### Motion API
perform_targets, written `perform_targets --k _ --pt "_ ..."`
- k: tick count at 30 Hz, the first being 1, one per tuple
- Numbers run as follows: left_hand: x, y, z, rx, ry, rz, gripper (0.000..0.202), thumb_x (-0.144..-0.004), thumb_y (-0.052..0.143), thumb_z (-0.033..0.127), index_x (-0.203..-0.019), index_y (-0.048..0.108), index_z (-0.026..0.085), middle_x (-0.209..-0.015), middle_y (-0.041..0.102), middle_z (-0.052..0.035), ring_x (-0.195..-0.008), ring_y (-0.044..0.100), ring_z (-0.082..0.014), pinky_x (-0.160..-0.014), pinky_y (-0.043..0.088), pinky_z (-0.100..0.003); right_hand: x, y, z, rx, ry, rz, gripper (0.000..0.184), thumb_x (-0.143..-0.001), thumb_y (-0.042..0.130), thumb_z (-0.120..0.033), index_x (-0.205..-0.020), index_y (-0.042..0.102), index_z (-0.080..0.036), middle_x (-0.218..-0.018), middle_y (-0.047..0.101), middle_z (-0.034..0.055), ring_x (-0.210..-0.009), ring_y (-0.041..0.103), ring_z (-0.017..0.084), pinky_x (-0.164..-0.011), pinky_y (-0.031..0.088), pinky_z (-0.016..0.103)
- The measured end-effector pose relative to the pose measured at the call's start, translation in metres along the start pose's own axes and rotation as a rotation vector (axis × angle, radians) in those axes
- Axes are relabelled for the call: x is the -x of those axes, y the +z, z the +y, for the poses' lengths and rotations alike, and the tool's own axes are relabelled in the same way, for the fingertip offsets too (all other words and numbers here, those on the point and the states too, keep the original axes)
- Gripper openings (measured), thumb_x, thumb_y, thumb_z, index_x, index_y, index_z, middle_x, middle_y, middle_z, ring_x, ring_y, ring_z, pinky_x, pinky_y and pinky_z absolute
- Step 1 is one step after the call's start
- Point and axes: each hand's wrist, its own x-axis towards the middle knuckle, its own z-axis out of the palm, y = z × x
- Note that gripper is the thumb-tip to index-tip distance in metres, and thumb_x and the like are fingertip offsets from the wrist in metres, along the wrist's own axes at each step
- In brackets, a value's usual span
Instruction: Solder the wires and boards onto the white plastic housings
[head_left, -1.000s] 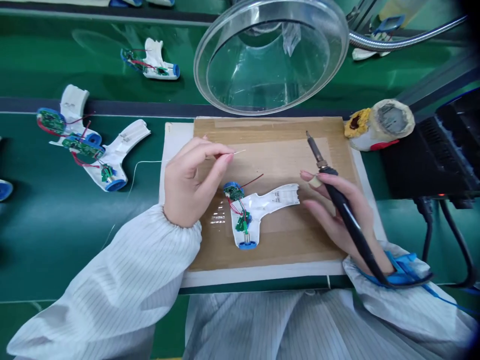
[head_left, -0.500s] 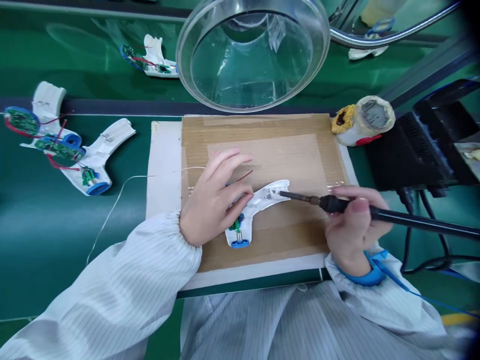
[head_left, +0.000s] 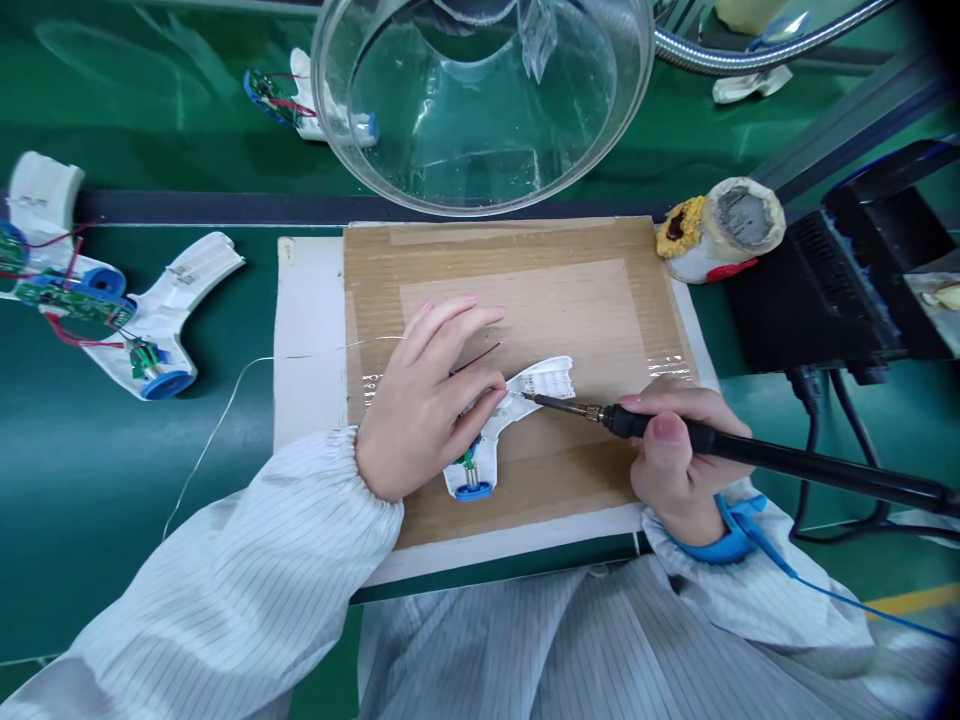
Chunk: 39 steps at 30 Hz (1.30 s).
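My left hand lies curled over a white plastic housing, hiding most of its blue-capped end and circuit board. A red wire sticks out past my fingers. Below them a small green circuit board shows on the housing's lower arm. A thin solder wire runs across the bench and reaches my left fingers, but I cannot tell if they grip it. My right hand grips a black soldering iron, its metal tip close to or touching the housing.
The work lies on a cardboard pad over a white sheet. A clear magnifier dome hangs above. A tip-cleaning holder and black soldering station stand right. Several similar housings lie on the green bench at left.
My right hand has swung the iron from pointing up to pointing left, its tip now at the housing. My left hand has moved from pinching the solder wire onto the housing.
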Motion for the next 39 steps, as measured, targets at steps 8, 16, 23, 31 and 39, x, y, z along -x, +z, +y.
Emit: perform_targets --k 8,16,23,31,39 --pt "-0.002 -0.001 -0.001 0.016 0.006 -0.003 0.008 -0.099 0.068 0.016 -0.092 0.073 0.018 -0.143 0.064 -0.0173 -0.142 0.055 -0.0385 -0.119 0.047 -0.066 -0.002 -0.002 0.002 -0.006 -0.065 -0.066 0.017 -0.106 0.063 -0.033 -0.098 0.075 -0.025 -0.071 0.07 -0.0015 -0.053 0.057 0.015 -0.048 0.043 0.034" --pt "-0.005 0.001 0.004 -0.037 -0.069 0.043 0.01 -0.098 0.068 0.014 -0.09 0.073 0.018 -0.141 0.066 -0.0164 -0.141 0.057 -0.0377 -0.118 0.048 -0.064 -0.005 -0.01 -0.002 0.045 -0.085 -0.039 0.022 -0.11 0.057 -0.041 -0.109 0.075 -0.028 -0.071 0.069 0.0007 -0.059 0.06 0.02 -0.052 0.046 0.04" --pt "-0.005 0.002 0.004 -0.026 -0.08 0.026 0.012 -0.099 0.066 0.015 -0.09 0.073 0.019 -0.141 0.065 -0.0164 -0.14 0.057 -0.0383 -0.116 0.051 -0.065 -0.007 0.0 0.002 0.043 -0.064 -0.022 0.019 -0.107 0.064 -0.04 -0.105 0.078 -0.028 -0.07 0.071 -0.0016 -0.053 0.057 0.016 -0.049 0.043 0.035" --pt "-0.007 0.003 0.005 -0.002 -0.096 0.003 0.013 -0.099 0.065 0.015 -0.091 0.074 0.021 -0.142 0.066 -0.0147 -0.141 0.056 -0.0375 -0.116 0.05 -0.065 -0.004 -0.001 0.001 0.07 -0.006 -0.055 0.015 -0.106 0.067 -0.038 -0.107 0.079 -0.03 -0.075 0.075 -0.0007 -0.058 0.065 0.017 -0.053 0.053 0.034" --pt "-0.01 -0.01 -0.009 0.028 -0.183 0.071 0.011 -0.103 0.063 0.02 -0.098 0.073 0.021 -0.142 0.066 -0.0109 -0.133 0.064 -0.031 -0.116 0.054 -0.054 -0.008 -0.002 0.002 0.034 -0.067 -0.104 0.015 -0.106 0.064 -0.036 -0.102 0.077 -0.028 -0.075 0.074 -0.0002 -0.056 0.06 0.016 -0.052 0.049 0.035"
